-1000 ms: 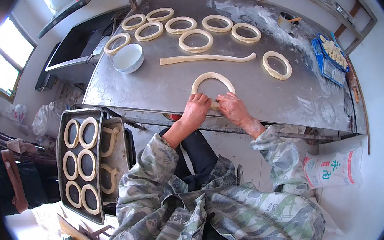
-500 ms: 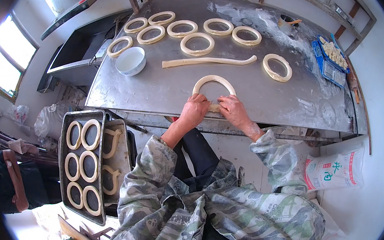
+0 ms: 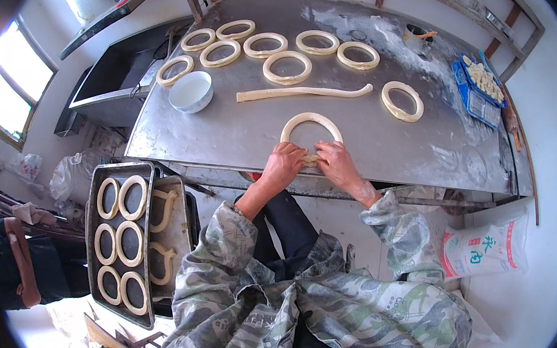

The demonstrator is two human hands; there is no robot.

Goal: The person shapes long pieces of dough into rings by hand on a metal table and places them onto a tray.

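Note:
Near the front edge of the metal table, both my hands grip a dough ring (image 3: 313, 118) at its near side, where its two ends meet. My left hand (image 3: 285, 162) has its fingers closed around the left part of the join. Close beside it, my right hand (image 3: 340, 164) pinches the right part. A bit of the join shows between the fingers; the rest is hidden under them. Beyond the ring lies a long dough strip (image 3: 305, 91), curved at its right end. Another dough ring (image 3: 402, 101) rests to the right.
Several finished dough rings (image 3: 286, 67) lie at the table's (image 3: 215, 135) far left, beside a white bowl (image 3: 191, 91). At right are a blue scale (image 3: 479, 89) with dough pieces, a rolling pin (image 3: 512, 118) and a metal cup (image 3: 417, 38). Left below, a black tray (image 3: 151, 196) holds several rings.
My fingers have drawn slightly closer together at the ring's join, covering more of it. The view has shifted slightly; the other dough pieces stay where they were.

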